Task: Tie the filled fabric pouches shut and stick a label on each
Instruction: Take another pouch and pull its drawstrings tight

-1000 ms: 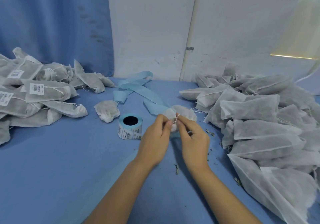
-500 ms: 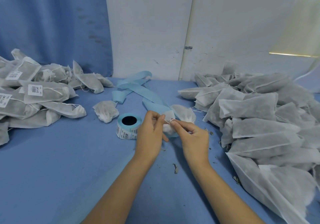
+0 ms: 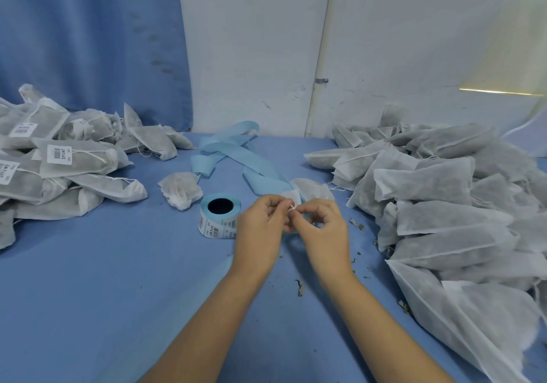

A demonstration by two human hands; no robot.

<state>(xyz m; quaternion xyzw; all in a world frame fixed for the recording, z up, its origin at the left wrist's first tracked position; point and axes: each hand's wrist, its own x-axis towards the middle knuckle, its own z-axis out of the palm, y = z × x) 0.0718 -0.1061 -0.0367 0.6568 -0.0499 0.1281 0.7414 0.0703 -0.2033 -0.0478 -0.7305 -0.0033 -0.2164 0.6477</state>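
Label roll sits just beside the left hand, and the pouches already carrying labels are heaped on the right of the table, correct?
Not quite. The head view shows the labelled pouches heaped on the left of the table; the right heap shows no labels. The label roll does sit beside the left hand.

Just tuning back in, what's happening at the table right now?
A person is tying a pouch shut in the middle: the left hand and right hand both pinch its white string. The label roll sits just left of the hands, with blue backing strip trailing behind. Labelled pouches are piled at the left, unlabelled pouches at the right.
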